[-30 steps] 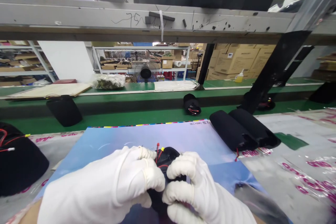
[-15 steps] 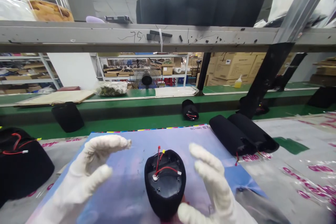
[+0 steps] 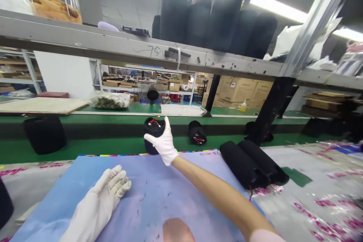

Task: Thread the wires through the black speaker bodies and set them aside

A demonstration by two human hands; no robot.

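My right hand (image 3: 166, 141), in a white glove, reaches far forward and grips a black fabric-covered cylinder (image 3: 151, 145) from its right side. Thin red wires with small connectors stick out of the cylinder's top end. It is upright at the green belt (image 3: 113, 140), just past the far edge of the blue printed mat (image 3: 141, 196). My left hand (image 3: 109, 185), gloved too, hovers over the left part of the mat, with nothing in it and its fingers loosely bent. The far side of the cylinder is hidden.
Another wired black cylinder (image 3: 197, 132) lies on the belt to the right, and a black piece (image 3: 44, 134) to the left. Two black cylinders (image 3: 241, 164) lie at the mat's right edge. A shelf beam (image 3: 127, 47) crosses overhead; a black-wrapped post (image 3: 269, 109) stands at right.
My right hand has carried the black cylinder forward from the near part of the mat to the belt. My left hand has lowered and turned, its fingers closer together. The view has tilted.
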